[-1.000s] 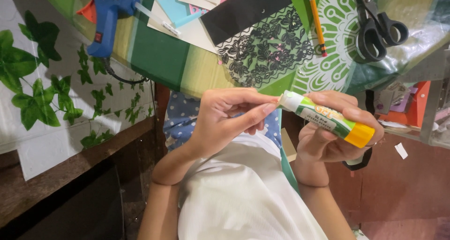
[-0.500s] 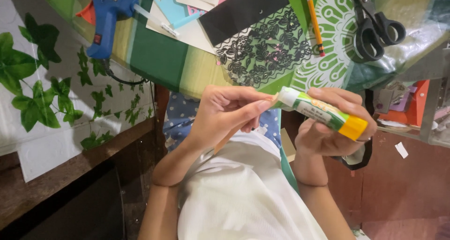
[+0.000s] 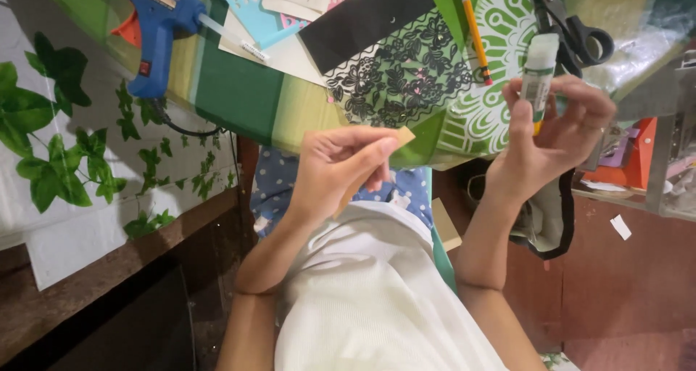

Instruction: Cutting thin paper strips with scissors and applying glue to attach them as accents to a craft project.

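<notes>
We see the right hand gripping a glue stick upright beside the scissors. The left hand pinches a tan strip (partly hidden by fingers) at the table edge, above the lap.

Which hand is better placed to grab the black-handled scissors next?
Right hand, probably: it holds the white-capped glue stick just beside the black-handled scissors; left hand pinches a tan strip farther away.
</notes>
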